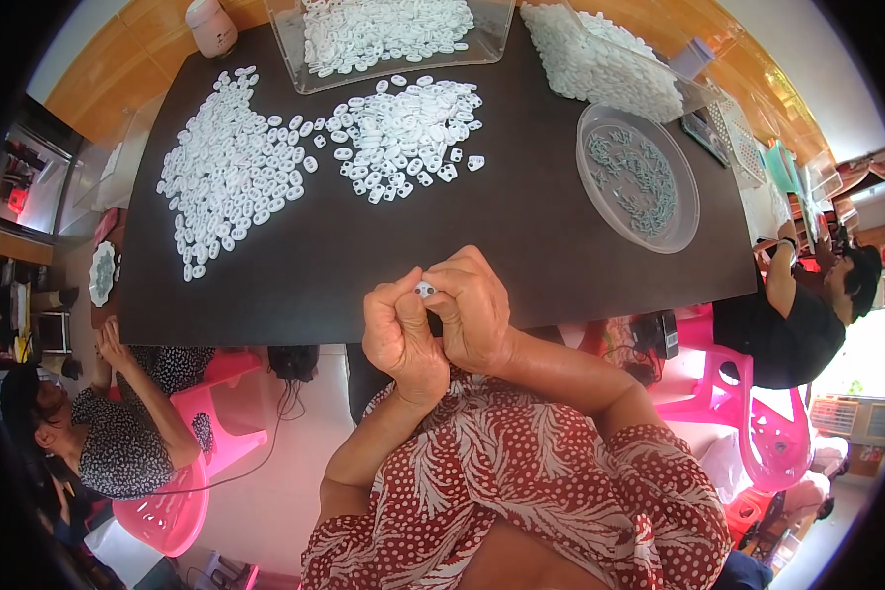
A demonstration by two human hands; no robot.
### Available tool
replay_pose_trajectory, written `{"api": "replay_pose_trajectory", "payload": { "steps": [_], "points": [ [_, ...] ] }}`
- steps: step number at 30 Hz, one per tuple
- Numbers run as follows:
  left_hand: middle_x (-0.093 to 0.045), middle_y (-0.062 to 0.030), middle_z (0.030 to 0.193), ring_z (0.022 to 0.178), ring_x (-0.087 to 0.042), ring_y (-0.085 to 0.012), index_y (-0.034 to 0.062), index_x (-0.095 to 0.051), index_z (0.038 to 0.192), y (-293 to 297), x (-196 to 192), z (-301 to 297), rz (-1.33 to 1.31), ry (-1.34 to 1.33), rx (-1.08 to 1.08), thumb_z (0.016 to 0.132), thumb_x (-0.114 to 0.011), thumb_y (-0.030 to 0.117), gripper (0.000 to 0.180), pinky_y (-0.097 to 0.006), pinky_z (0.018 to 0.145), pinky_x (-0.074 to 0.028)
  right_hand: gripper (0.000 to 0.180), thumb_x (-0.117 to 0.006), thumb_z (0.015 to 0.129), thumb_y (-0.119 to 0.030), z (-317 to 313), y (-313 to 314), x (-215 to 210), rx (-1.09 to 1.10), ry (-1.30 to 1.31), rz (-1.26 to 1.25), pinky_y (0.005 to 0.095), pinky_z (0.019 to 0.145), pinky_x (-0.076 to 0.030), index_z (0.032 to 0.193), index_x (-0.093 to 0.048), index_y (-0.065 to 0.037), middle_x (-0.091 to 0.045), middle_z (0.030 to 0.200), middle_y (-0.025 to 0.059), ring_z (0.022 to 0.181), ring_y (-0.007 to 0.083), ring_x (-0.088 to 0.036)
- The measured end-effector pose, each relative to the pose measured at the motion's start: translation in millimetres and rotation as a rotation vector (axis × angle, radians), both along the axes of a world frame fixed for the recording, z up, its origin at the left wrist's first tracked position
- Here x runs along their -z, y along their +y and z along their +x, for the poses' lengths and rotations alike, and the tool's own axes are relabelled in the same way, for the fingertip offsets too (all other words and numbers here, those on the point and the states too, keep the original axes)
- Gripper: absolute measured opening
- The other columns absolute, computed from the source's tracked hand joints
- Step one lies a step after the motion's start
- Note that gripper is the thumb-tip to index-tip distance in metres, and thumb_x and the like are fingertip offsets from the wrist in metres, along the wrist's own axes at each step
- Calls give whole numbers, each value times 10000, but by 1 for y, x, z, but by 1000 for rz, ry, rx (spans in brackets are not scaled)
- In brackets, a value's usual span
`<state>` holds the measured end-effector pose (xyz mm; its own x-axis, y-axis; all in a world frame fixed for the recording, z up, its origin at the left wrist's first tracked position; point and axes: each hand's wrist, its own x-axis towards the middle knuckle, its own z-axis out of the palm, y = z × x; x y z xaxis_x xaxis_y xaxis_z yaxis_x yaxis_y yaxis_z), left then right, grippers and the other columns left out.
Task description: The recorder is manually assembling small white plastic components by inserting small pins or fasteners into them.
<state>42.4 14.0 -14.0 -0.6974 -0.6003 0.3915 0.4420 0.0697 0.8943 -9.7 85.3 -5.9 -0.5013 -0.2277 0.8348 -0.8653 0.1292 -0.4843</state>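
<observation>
Above the near edge of the dark table, my left hand (401,332) and my right hand (474,307) meet in front of my body. Both hands are closed, thumbs and fingertips pinching one small white plastic piece (425,289) with two dark holes. Most of the piece is hidden by the fingers. Farther off lies a pile of similar small white pieces (403,133), and a wider pile of white oval pieces (228,167) spreads to its left. To the right, a round clear tub (691,211) holds many small grey-green parts.
A clear bin (305,84) of white pieces stands at the back, with another heap of white pieces (600,69) in a clear container to its right. A pink-white bottle (211,28) is at the back left. Two people sit beside the table (521,246), left and right, on pink chairs (782,433).
</observation>
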Motion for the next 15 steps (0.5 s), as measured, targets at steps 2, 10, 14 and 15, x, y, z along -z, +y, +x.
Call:
{"api": "replay_pose_trajectory", "payload": {
  "steps": [2,10,14,15],
  "points": [
    [-535,-16,817,727,-477,-72,-22,-583,1031,-1,-2,1,-35,-19,-22,960,-478,108,181,-211,649,-412,259,-657,709,44,1,0,-1,-5,-3,-2,332,514,-423,937,-535,37,-550,799,139,621,258,-504],
    [-589,-50,892,721,-534,-88,-23,-590,1122,-9,-12,-1,34,-210,300,948,-480,54,220,-209,646,-447,155,-646,735,33,-1,27,-13,11,-411,127,326,572,-451,876,-593,-7,-602,786,99,670,248,-557],
    [-596,-43,843,699,-550,-87,-18,-580,1145,-16,-16,-16,-42,-318,363,941,-519,119,253,-195,623,-447,95,-664,754,-12,-37,57,-38,161,-305,199,352,618,-465,834,-613,-17,-598,785,112,698,263,-574],
    [-586,-40,799,672,-551,-89,-9,-606,1102,-21,-16,-21,-129,-328,342,922,-549,111,224,-208,595,-451,101,-669,755,-20,-51,69,-48,231,-272,263,354,629,-469,841,-617,-19,-599,788,117,710,269,-581]
  ]
}}
